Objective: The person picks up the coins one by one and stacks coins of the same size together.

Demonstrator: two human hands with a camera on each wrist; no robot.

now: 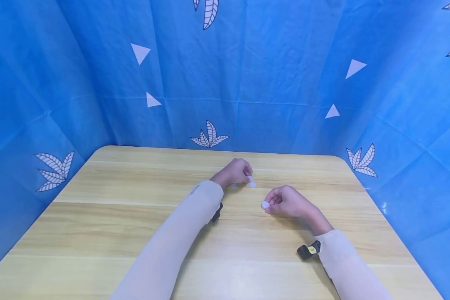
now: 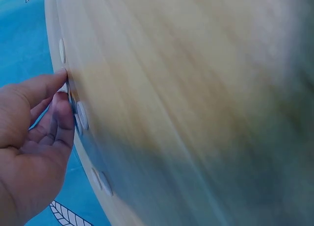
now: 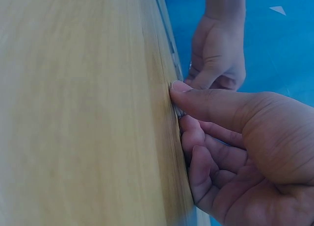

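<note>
Toward the far middle of the table, my left hand (image 1: 237, 171) pinches a small white disc (image 1: 250, 178) between thumb and fingers. Another white disc (image 1: 253, 185) lies flat just in front of those fingertips, and one more disc (image 1: 233, 186) is on the wood beside the wrist. Nearer and to the right, my right hand (image 1: 290, 203) grips a round white disc (image 1: 265, 205) at its edge, low over the tabletop. In the right wrist view my thumb (image 3: 211, 104) and curled fingers mostly hide that disc. The left wrist view shows several discs (image 2: 82, 115) along the wood.
A pale wooden table (image 1: 108, 233) with rounded far corners spreads under both arms. Blue cloth (image 1: 277, 75) with white leaf and triangle prints hangs behind it and at both sides. Black wrist cameras (image 1: 307, 251) sit at the light sleeves.
</note>
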